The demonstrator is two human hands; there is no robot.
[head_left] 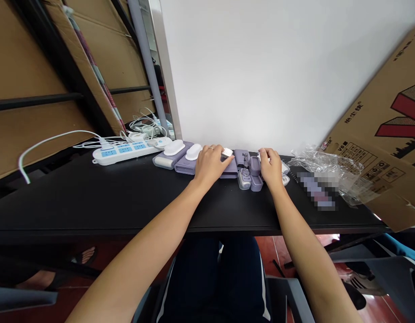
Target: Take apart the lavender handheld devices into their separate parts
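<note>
My left hand (211, 163) is over the row of purple cases, its thumb and fingers closed around a small white ribbed piece (227, 152). White oval pieces lie on the purple case (166, 157) at the row's left end and on another purple case (184, 167) beside it. My right hand (271, 169) has its fingers curled at the right of the group; a bit of white shows by the fingertips, but what it is stays hidden. Between my hands are small purple boxes (256, 183), a clear-bottomed container (244, 179) and dark coiled cords (245, 159).
A white power strip (126, 152) with tangled white cables stands at the table's left back. Crumpled clear plastic (338, 170) and a large cardboard box (379, 134) are on the right. A white panel (261, 76) rises behind the black table (93, 197). A person's foot (88, 255) shows below left.
</note>
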